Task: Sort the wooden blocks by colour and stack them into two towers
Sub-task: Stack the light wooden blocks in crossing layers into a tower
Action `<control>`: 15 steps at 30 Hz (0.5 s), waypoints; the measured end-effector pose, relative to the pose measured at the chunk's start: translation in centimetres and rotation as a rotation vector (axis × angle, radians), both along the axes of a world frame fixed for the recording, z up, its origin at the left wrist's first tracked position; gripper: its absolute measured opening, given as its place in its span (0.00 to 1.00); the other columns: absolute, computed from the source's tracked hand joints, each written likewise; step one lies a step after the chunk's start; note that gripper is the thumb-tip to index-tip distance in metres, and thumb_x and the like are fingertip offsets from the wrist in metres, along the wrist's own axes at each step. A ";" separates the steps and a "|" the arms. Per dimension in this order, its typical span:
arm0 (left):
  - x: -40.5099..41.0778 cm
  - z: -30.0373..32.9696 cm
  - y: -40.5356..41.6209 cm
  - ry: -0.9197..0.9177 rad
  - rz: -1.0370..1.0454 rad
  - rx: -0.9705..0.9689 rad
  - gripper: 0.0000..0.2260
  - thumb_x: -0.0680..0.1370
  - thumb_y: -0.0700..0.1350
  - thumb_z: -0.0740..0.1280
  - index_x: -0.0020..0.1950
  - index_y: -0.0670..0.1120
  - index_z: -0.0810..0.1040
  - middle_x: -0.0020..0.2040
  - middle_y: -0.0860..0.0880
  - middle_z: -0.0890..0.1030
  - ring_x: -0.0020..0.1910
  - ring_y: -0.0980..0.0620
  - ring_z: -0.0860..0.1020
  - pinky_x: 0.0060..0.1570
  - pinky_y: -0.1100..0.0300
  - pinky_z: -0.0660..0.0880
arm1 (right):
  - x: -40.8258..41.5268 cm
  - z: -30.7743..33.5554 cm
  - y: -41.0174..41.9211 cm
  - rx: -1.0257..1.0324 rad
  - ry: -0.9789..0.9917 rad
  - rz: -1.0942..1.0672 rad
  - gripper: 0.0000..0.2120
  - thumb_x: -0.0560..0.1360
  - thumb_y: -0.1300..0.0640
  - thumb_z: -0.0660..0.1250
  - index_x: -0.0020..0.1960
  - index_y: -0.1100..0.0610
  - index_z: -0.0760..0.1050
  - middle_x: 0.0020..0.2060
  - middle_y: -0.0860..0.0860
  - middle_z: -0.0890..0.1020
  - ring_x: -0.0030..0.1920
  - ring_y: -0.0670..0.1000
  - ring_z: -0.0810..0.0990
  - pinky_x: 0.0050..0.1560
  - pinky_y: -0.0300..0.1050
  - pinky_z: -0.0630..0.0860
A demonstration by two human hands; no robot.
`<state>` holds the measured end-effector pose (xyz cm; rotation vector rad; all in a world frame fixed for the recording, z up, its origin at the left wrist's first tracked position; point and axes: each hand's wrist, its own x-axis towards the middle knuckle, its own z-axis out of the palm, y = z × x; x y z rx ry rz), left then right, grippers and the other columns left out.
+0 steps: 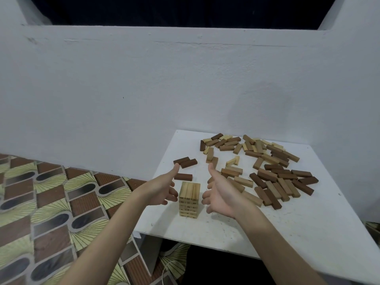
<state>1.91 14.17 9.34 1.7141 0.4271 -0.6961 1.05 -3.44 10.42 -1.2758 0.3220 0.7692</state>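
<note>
A tower of light wooden blocks [189, 199], several layers high, stands near the front left of the white table [298, 227]. My left hand [162, 187] hovers just left of the tower and my right hand [221, 192] just right of it. Both have relaxed fingers and raised thumbs, and neither touches the tower or holds anything. Three dark brown blocks lie behind the tower: a pair [185, 162] side by side and a single one [183, 177]. A big loose heap of mixed light and dark blocks [267, 167] covers the table's back and right.
A white wall [144, 89] rises right behind the table. Left of the table lies a patterned tiled floor [51, 202]. The table's front edge runs close below my forearms, with a dark gap under it.
</note>
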 end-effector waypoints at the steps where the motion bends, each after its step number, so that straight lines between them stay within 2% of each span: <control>1: 0.0 0.0 -0.1 0.006 -0.002 -0.003 0.42 0.76 0.69 0.47 0.75 0.36 0.50 0.71 0.34 0.65 0.69 0.40 0.68 0.70 0.46 0.59 | -0.1 0.1 0.1 0.001 -0.003 0.005 0.45 0.76 0.33 0.51 0.77 0.61 0.36 0.74 0.69 0.50 0.75 0.66 0.51 0.72 0.65 0.44; 7: 0.1 0.1 -0.5 -0.015 0.024 0.004 0.42 0.76 0.69 0.47 0.75 0.36 0.52 0.71 0.35 0.66 0.68 0.40 0.69 0.68 0.47 0.60 | -0.4 0.9 0.4 0.024 -0.032 0.010 0.42 0.77 0.34 0.50 0.77 0.58 0.35 0.74 0.69 0.49 0.75 0.66 0.51 0.72 0.63 0.46; 11: 0.3 0.4 -0.8 -0.027 0.034 0.008 0.41 0.76 0.68 0.48 0.75 0.36 0.52 0.70 0.35 0.67 0.68 0.40 0.69 0.68 0.47 0.60 | -0.6 1.7 0.6 0.028 -0.039 0.010 0.40 0.78 0.35 0.49 0.77 0.57 0.36 0.73 0.69 0.54 0.74 0.65 0.57 0.72 0.62 0.49; 15: 0.4 0.3 -0.9 -0.029 0.036 0.002 0.41 0.76 0.68 0.48 0.75 0.36 0.51 0.69 0.35 0.68 0.67 0.40 0.69 0.69 0.46 0.58 | -0.5 1.7 0.7 0.038 -0.046 0.022 0.40 0.78 0.35 0.49 0.78 0.56 0.35 0.73 0.69 0.54 0.74 0.65 0.56 0.72 0.62 0.48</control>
